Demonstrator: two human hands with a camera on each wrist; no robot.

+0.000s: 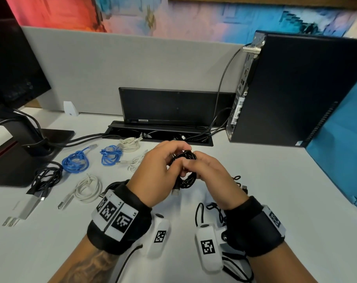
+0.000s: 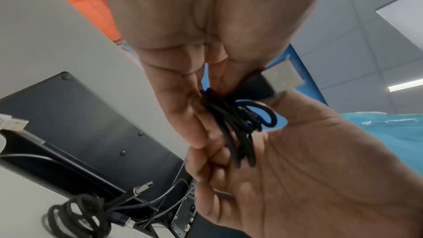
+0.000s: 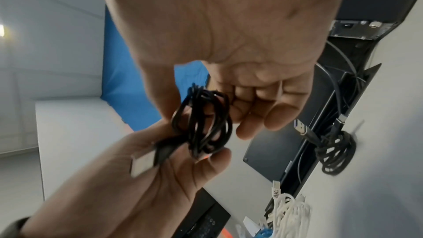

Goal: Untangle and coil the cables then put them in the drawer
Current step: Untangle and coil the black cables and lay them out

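Observation:
Above the middle of the white desk, both hands hold a small coil of black cable. My left hand grips the coil from the left, and the cable's silver USB plug hangs below it. My right hand pinches the loops from the right. In the left wrist view the black cable runs between the left fingers and the right palm. The right wrist view has the coil under curled right fingers. No drawer is in view.
Coiled cables lie on the left of the desk: two blue, several white, and a black one by a white charger. Loose black cable lies right. A monitor stand, cable tray and PC tower border the desk.

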